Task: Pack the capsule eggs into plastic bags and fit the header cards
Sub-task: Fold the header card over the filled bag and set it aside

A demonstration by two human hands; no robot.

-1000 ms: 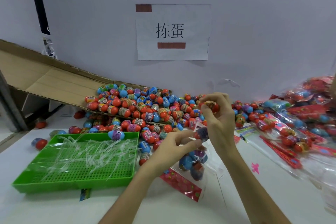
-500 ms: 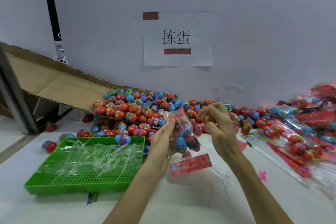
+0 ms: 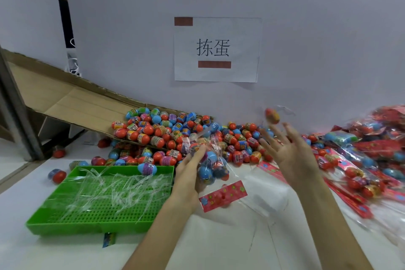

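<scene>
Bag [image 3: 215, 149], half full of eggs [image 3: 206, 174]: left hand [image 3: 188, 175] clamped round it above the table [image 3: 219, 247] middle, card [image 3: 223, 196] hanging beneath; upright, presumably to keep contents in. Right hand [image 3: 291, 153]: fingers apart, empty; loose egg [image 3: 272, 115] airborne above.

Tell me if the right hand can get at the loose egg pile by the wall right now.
Probably yes: the right hand is open and empty, right by the egg pile, with nothing between them. The left hand holds the bag.
</scene>
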